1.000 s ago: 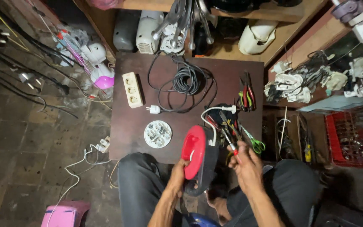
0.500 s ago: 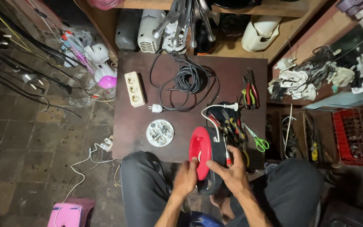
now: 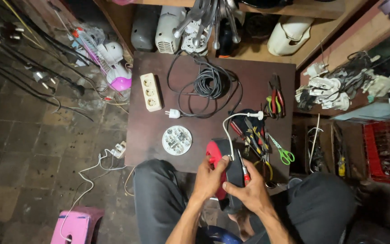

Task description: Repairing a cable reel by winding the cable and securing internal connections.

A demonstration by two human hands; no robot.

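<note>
Clutter rings the red-and-black appliance (image 3: 224, 174), gripped by left hand (image 3: 209, 177) and right hand (image 3: 248, 194) at the table (image 3: 150, 131) edge: pliers (image 3: 274, 97), green scissors (image 3: 281, 151), coiled black cable (image 3: 208, 83), round white plate (image 3: 177, 140).

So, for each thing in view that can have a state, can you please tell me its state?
Red and black appliance: held on edge in both hands, at the table's near edge.
Left hand: gripping its red side.
Right hand: holding its black side.
Black cable: coiled, plug unplugged.
Power strip: nothing plugged in.
Green scissors: closed.
Round white part: lying flat.
</note>
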